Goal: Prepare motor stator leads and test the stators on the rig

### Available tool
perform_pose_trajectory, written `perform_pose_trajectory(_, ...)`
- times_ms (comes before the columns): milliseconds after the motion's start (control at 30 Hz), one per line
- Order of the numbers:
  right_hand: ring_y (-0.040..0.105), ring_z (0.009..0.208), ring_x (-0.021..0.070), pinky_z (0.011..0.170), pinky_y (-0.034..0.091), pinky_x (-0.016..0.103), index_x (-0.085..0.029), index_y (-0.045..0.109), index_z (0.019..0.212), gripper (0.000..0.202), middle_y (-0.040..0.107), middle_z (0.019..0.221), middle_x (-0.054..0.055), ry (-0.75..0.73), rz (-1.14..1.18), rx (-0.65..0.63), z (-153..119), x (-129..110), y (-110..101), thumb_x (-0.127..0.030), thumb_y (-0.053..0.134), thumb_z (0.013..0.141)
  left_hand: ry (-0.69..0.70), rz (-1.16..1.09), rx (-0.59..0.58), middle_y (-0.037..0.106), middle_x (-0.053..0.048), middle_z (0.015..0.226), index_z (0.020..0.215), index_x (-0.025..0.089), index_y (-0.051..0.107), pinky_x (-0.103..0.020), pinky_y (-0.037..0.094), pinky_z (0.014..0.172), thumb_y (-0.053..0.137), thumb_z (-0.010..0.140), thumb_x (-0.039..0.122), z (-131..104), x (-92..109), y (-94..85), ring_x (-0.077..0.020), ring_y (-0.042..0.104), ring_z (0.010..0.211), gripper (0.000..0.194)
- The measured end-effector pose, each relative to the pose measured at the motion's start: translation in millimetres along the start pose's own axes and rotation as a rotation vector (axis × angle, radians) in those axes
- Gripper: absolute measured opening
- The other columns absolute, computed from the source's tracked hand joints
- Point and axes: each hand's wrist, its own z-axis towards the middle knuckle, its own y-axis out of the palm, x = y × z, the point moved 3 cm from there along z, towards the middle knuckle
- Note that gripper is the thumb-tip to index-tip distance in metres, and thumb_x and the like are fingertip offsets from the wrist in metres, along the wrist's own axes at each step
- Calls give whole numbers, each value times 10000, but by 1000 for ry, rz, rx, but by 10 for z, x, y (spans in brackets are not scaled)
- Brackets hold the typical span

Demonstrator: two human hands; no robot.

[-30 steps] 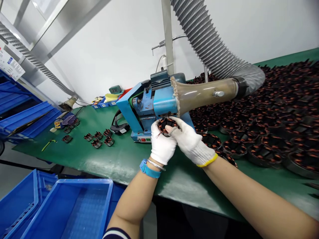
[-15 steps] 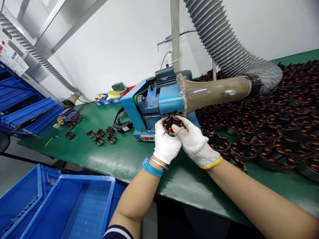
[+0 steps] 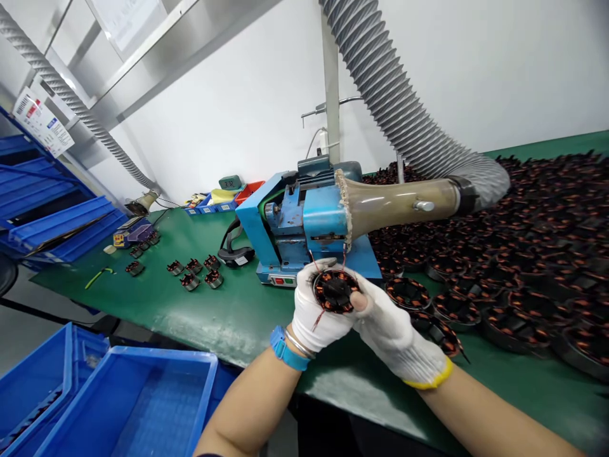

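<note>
Between my gloved hands is a motor stator (image 3: pixel 334 292), a ring with copper windings, a black inside and loose wire ends sticking out. My left hand (image 3: pixel 314 317) wraps round its left side. My right hand (image 3: pixel 385 311) grips the right side, its bare thumb tip on the rim. Just behind the stator stands a blue belt-driven machine (image 3: pixel 326 209), with a thin wire end reaching up close to its slot. A tan suction funnel (image 3: pixel 390 206) covers the machine's right end.
Many stators (image 3: pixel 523 254) crowd the bench at right. Several small stators (image 3: pixel 190 281) sit at left, beside a black strapped headset (image 3: pixel 235 254). Blue crates (image 3: pixel 128 355) stand below the bench's front edge. A grey hose (image 3: pixel 394 82) comes down to the funnel.
Both hands have drawn the stator back from the machine, toward me. Its open face now shows more fully, with wire ends visible. The camera view has tilted up slightly.
</note>
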Motion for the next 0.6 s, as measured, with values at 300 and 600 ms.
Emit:
perform_pose_trajectory(300,611,1174,288,1023,505,425,-255,605,1134,706,655,1239,114,-53,153,166,7,-166,-24,-580,865,564,77,55,122,637,-54,1046,1109,220,456,-354,574,849,863,590,215,39,-26,-12,-181,684,888,659)
perform_pose_trajectory(600,694,878,239,867,576,389,-188,731,871,365,743,901,82,21,0,344,82,-98,-167,-497,780,683,20,170,69,645,-48,1005,1100,214,458,-365,574,839,811,616,240,3,-59,45,-182,682,865,600)
